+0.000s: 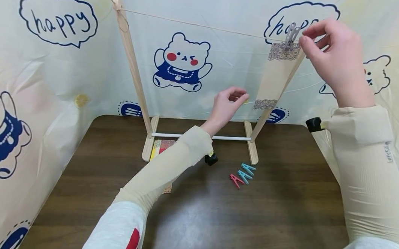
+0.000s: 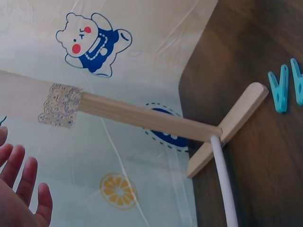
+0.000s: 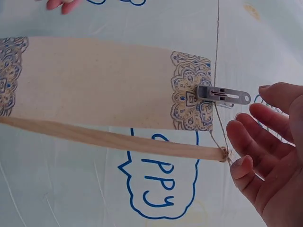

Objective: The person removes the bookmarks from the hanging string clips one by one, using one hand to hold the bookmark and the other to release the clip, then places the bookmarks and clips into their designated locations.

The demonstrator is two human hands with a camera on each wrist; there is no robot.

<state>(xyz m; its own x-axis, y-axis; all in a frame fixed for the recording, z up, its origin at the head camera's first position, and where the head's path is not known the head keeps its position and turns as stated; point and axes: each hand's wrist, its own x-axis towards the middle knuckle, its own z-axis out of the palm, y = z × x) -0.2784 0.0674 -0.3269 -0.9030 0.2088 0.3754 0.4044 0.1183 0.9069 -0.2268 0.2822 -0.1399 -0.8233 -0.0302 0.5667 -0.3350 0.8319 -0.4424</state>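
A cream paper strip (image 1: 273, 77) with patterned ends hangs from a string (image 1: 198, 25) near the right post. A grey clothespin (image 3: 225, 95) clips its upper end to the string. Just right of the clothespin is my right hand (image 1: 342, 53), its fingers loosely bent and apart from it in the right wrist view. My left hand (image 1: 225, 107) hovers left of the strip's lower end, fingers loosely bent, holding nothing. On the table, several feet of the scene below, lie two blue clothespins (image 1: 245, 177) and a red clothespin (image 1: 236, 181).
The string runs between two wooden posts (image 1: 133, 66) on wooden feet, joined low down by a white rod (image 1: 172, 135). Under my left forearm, partly hidden, lie colourful patterned strips (image 1: 162, 145) on the dark wooden table (image 1: 248, 225). A printed curtain stands behind.
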